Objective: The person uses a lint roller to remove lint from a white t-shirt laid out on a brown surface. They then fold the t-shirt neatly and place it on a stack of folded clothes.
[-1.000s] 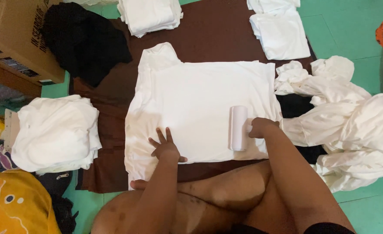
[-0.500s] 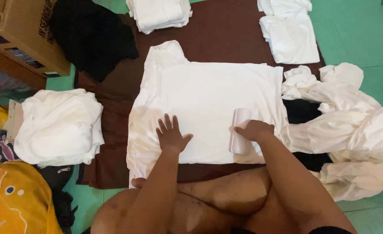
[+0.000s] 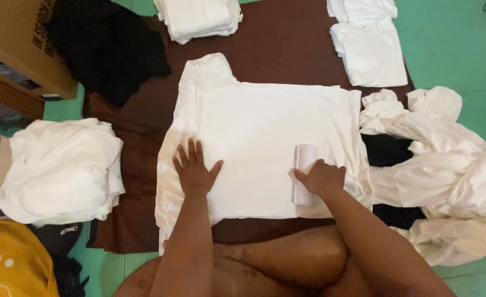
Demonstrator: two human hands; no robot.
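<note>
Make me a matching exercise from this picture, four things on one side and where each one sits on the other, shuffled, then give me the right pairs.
Things:
1. white cylindrical lint roller
2. brown cardboard box
3. neat stack of folded white shirts
4. flat open left hand

Places:
A. top left corner
B. under the right hand
C. pressed on the spread white shirt
D. top centre, on the dark brown cloth

Pairs: 1-B, 2-A, 3-D, 4-C

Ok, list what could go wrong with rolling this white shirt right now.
1. The right hand grips the white lint roller near the shirt's right edge; rolling further could drag that edge of the white T-shirt into folds.
2. The left hand pins only the left part, so the middle may bunch.
3. The heap of loose white garments lies right beside the shirt and might snag on the roller.
</note>
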